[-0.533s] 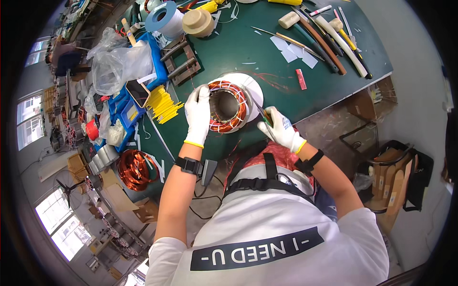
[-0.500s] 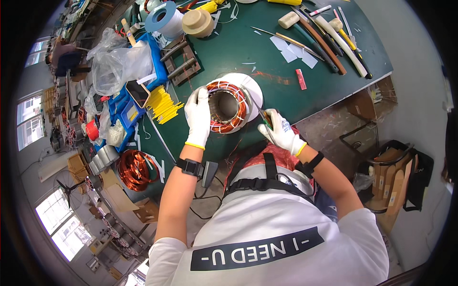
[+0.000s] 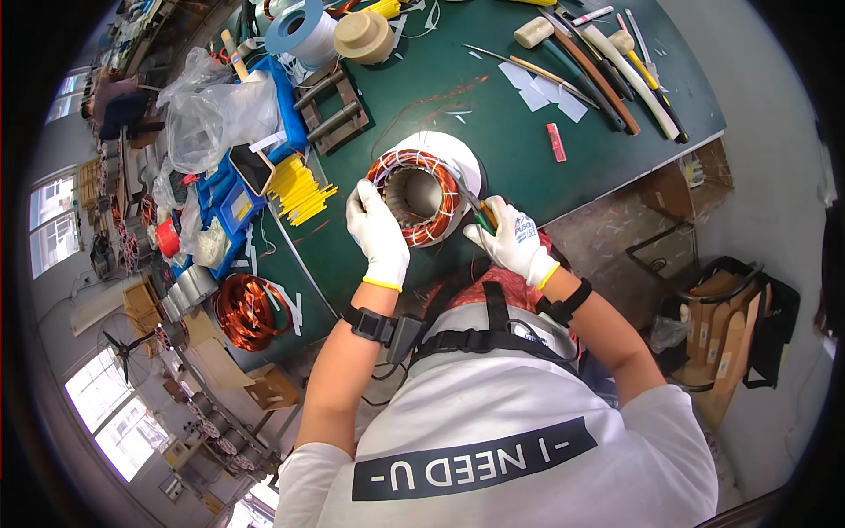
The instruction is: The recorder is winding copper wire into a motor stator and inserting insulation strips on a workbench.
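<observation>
A motor stator with copper windings tied by white lacing stands on a round white base at the table's near edge. My left hand, in a white glove, is closed at the stator's left side, fingertips against the winding. My right hand, gloved likewise, is closed round a plier-like hand tool with green and orange handles. Its grey jaws reach to the right rim of the winding; their tips are hard to make out.
Yellow sleeving tubes and blue bins lie left. A metal frame, wooden spool and blue-white reel stand behind. Mallets, rods, white paper pieces and a red packet lie right. Copper coils sit lower left.
My left hand has shifted down along the stator's left side, its wrist moving right. My right hand has moved slightly left, bringing the tool closer against the winding.
</observation>
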`<state>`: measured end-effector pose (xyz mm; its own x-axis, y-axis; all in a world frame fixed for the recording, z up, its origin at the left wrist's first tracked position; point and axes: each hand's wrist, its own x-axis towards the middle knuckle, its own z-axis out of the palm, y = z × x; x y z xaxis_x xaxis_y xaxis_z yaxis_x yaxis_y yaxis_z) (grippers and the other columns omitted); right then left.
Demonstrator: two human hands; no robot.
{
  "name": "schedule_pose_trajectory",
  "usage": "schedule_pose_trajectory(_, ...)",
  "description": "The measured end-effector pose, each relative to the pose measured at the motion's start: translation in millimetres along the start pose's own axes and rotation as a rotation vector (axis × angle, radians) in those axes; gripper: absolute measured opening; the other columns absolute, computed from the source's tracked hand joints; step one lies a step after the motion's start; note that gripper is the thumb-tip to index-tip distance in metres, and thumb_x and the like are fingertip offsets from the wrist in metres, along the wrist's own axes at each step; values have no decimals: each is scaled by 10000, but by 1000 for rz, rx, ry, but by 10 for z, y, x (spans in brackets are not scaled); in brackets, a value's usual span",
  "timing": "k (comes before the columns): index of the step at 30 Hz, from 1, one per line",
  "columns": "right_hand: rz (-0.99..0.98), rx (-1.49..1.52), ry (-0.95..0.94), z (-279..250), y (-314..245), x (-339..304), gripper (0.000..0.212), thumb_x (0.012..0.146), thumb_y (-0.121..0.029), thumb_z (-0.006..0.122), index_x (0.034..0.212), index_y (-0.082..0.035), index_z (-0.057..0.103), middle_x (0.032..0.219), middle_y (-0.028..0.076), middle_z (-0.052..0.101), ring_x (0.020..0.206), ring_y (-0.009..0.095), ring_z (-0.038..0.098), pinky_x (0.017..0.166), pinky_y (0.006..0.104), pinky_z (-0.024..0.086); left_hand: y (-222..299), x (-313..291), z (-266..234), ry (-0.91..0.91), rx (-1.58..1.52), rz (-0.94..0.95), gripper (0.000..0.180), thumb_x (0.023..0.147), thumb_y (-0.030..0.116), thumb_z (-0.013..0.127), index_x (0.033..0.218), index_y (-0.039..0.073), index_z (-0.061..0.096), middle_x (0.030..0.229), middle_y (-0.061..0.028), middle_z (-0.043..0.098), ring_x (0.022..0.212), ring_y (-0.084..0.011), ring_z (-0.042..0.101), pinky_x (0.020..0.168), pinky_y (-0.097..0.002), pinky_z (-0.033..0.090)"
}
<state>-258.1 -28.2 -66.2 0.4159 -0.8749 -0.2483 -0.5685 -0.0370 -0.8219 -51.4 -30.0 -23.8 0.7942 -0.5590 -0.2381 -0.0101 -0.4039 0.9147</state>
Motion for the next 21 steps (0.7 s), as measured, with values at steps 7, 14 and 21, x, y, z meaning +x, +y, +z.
schedule_pose_trajectory(7, 29, 109, -11, -133, 149, 24, 494, 823, -443, 762, 1003, -24, 572, 893, 204, 664, 800, 408, 651, 706, 441, 507, -144, 176, -81, -50, 74, 37, 401, 1015, 341, 545, 1109, -34, 653, 1078, -116, 637, 998, -210, 591, 924, -347, 461)
schedule_pose_trajectory(14, 298, -321, 158, -686, 637, 344, 534, 877, -493, 669, 1076, -4, 583, 944, 243, 690, 871, 426, 667, 758, 475, 511, -36, 544, -135, -402, -105, 14, 497, 1065, 379, 417, 1191, -52, 630, 1229, -169, 638, 1117, -245, 601, 1004, -350, 450)
schedule_pose_trajectory(21, 340, -253, 50, -545, 756, 556, 543, 822, -378, 718, 1164, 15, 565, 1030, 249, 683, 980, 404, 661, 847, 448, 514, 99, 539, -491, -308, -707, -137, 478, 993, 313, 594, 1296, -53, 542, 1203, -151, 614, 1154, -262, 588, 1046, -377, 452)
